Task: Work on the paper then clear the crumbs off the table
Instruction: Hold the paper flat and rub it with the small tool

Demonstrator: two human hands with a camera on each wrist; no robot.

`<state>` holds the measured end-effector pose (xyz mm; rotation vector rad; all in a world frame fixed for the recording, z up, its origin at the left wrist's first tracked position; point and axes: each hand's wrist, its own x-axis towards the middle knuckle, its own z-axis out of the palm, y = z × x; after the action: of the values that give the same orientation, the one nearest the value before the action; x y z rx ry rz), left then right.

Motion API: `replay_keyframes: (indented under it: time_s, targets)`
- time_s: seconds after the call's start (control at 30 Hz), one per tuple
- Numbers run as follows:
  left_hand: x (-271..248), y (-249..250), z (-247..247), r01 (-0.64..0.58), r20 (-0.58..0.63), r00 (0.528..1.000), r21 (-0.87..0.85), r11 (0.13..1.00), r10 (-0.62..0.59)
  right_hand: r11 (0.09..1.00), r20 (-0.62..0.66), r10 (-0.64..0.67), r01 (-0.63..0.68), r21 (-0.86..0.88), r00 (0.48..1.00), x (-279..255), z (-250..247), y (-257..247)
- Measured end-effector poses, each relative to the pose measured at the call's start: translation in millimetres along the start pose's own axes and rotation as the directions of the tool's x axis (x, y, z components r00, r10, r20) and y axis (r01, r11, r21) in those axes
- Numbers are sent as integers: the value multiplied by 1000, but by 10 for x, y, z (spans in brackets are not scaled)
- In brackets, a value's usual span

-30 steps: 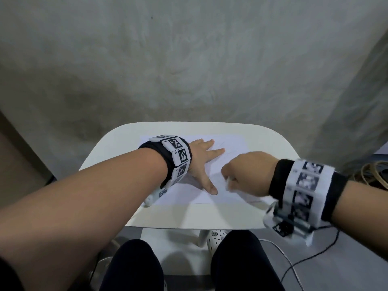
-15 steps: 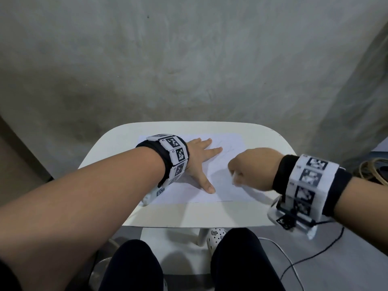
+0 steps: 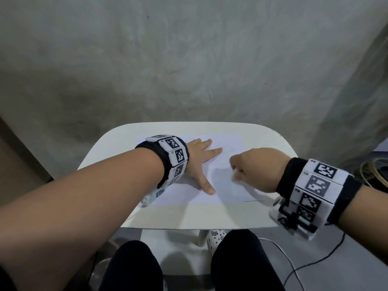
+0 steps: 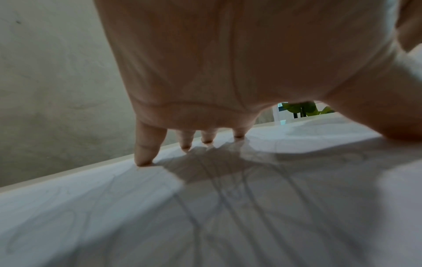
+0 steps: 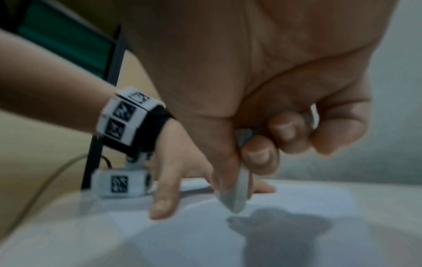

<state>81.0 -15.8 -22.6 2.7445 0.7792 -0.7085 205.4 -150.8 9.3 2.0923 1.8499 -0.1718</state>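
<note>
The white table (image 3: pixel 172 215) carries the paper (image 3: pixel 226 185), which lies flat under both hands. The left hand (image 3: pixel 197 162) presses on it, fingers (image 4: pixel 146 150) straight and spread, tips touching the sheet. The right hand (image 3: pixel 258 169) has its fingers curled, pinching a small white eraser (image 5: pixel 237 193) whose tip hangs just above the paper beside the left thumb.

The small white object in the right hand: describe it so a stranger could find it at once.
Start at the white table, then the paper lying on it. Above the paper's right part, the right hand pinches a small whitish flat object. Unlike the flat sheet, it sits in curled fingers, its tip pointing down.
</note>
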Motion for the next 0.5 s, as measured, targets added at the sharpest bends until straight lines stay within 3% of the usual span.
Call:
replay_keyframes:
  time_s: [0.17, 0.3, 0.43, 0.5]
  targets:
    - [-6, 10, -4, 7, 2, 1000, 7, 1000, -7, 989, 38, 137, -135, -54, 990, 118, -136, 164]
    - [-15, 11, -6, 0, -1, 1000, 15, 1000, 0, 997, 60, -48, 51, -53, 997, 84, -41, -154]
    - [-17, 12, -8, 4, 4, 1000, 37, 999, -4, 996, 78, 75, -71, -52, 994, 240, -254, 15]
    - [-26, 28, -2, 4, -9, 1000, 40, 999, -4, 990, 95, 46, -33, -140, 994, 205, -297, -95]
